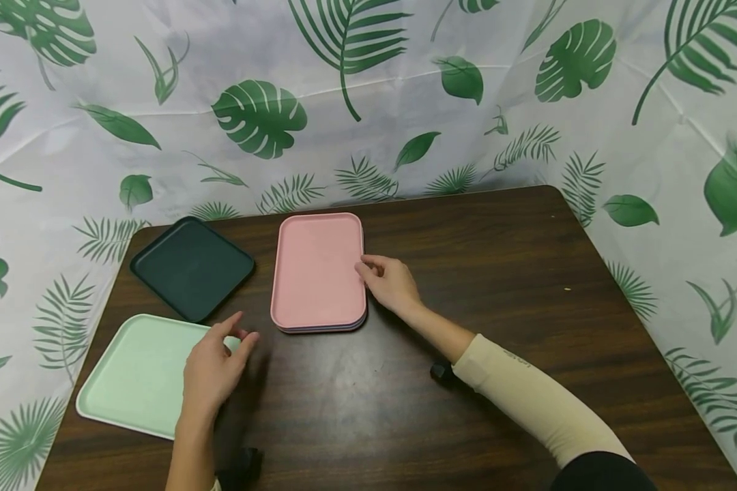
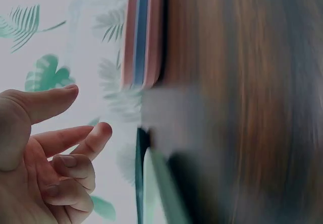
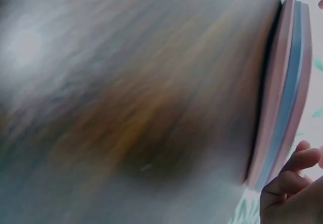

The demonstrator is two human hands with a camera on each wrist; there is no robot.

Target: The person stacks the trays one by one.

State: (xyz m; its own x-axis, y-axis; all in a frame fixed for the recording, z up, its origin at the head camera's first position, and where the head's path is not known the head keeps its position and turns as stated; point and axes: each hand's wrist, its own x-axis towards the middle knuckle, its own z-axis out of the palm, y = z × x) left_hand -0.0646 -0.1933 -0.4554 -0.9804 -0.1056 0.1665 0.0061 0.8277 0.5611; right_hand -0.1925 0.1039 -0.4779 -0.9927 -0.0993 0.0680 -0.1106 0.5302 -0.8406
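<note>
A stack of rectangular trays (image 1: 319,273) lies on the table, a pink one on top. Both wrist views show a blue tray (image 2: 141,32) between two pink ones. At the stack's right rim is my right hand (image 1: 392,283), fingers loosely bent and fingertips over the edge; a firm hold cannot be made out. My left hand (image 1: 211,368) hovers over the right side of a mint green tray (image 1: 135,375), thumb and forefinger apart, nothing between them. In the left wrist view its other fingers are loosely curled. Behind the green tray lies a dark green square tray (image 1: 193,266), turned cornerwise.
The brown wooden table (image 1: 497,252) backs onto a leaf-patterned cloth (image 1: 393,88). Small black objects show by the right forearm (image 1: 442,372) and by the left wrist (image 1: 246,464). A tiny pale speck (image 1: 568,289) lies on the table's right side.
</note>
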